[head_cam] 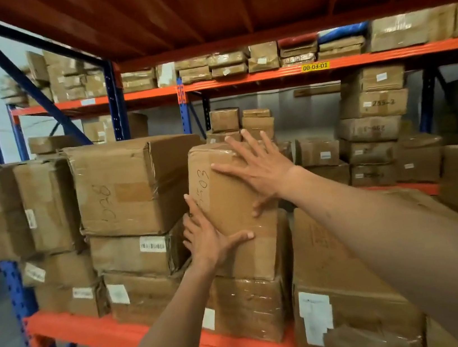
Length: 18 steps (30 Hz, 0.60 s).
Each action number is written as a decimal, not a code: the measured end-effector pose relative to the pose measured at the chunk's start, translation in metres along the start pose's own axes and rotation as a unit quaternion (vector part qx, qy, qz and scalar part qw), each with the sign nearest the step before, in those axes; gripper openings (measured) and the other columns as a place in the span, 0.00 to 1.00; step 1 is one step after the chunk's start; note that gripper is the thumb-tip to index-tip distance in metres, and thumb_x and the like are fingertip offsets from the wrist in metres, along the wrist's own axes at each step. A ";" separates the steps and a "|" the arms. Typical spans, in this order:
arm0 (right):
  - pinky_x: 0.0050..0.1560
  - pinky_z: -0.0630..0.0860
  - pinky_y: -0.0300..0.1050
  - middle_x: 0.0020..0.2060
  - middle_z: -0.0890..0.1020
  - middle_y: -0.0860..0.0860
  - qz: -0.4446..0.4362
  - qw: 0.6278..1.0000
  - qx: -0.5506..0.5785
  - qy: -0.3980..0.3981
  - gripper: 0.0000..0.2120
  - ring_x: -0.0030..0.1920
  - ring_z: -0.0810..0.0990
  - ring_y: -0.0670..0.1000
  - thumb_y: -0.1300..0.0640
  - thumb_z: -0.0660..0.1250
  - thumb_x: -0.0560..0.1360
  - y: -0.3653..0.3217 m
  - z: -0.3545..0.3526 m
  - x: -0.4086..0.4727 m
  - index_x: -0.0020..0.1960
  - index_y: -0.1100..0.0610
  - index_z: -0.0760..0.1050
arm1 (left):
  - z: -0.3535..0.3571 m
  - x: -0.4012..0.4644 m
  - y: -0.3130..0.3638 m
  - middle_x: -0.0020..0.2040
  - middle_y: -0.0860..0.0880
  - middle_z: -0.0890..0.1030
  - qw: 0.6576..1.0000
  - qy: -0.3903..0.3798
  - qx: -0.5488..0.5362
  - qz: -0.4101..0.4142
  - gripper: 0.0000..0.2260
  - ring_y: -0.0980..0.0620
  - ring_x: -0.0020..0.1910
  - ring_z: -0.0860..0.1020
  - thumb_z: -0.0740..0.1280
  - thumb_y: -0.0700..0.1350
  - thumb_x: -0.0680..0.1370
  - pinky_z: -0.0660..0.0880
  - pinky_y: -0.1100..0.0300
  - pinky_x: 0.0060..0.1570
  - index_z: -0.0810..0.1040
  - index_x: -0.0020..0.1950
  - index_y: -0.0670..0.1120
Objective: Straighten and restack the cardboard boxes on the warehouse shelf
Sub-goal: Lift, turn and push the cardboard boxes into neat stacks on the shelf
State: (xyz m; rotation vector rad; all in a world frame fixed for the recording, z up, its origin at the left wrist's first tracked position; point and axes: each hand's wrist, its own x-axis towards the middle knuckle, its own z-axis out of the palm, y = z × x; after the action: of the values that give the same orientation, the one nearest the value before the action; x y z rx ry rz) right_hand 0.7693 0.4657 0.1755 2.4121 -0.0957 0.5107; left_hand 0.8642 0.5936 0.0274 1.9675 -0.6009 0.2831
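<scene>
Both hands' grip (262, 168) (210, 239) wide, palms flat against tilted top box (226, 203).

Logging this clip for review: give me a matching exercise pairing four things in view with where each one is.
Things:
1. left hand
2. right hand
3. barcode label
4. yellow tag

Places:
A. on the orange beam of the far rack
B. flat on the upper front of the tilted box marked 503
C. on the box beneath the large box with handwriting
D. at the lower left edge of the tilted box

Pairs: 1-D, 2-B, 3-C, 4-A
</scene>
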 end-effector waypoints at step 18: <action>0.63 0.68 0.69 0.71 0.58 0.61 0.372 0.878 0.294 0.068 0.74 0.65 0.67 0.68 0.40 0.84 0.54 0.039 0.062 -0.152 0.76 0.36 0.28 | 0.045 -0.020 0.106 0.71 0.33 0.60 0.923 -0.054 0.248 0.290 0.70 0.33 0.69 0.61 0.80 0.66 0.57 0.60 0.38 0.68 0.28 0.77 0.56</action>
State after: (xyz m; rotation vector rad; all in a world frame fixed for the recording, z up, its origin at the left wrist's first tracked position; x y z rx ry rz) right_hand 0.6420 0.3872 0.0970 2.8598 -0.9589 1.1934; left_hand 0.7888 0.5212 0.0801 2.2511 -1.2884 0.7573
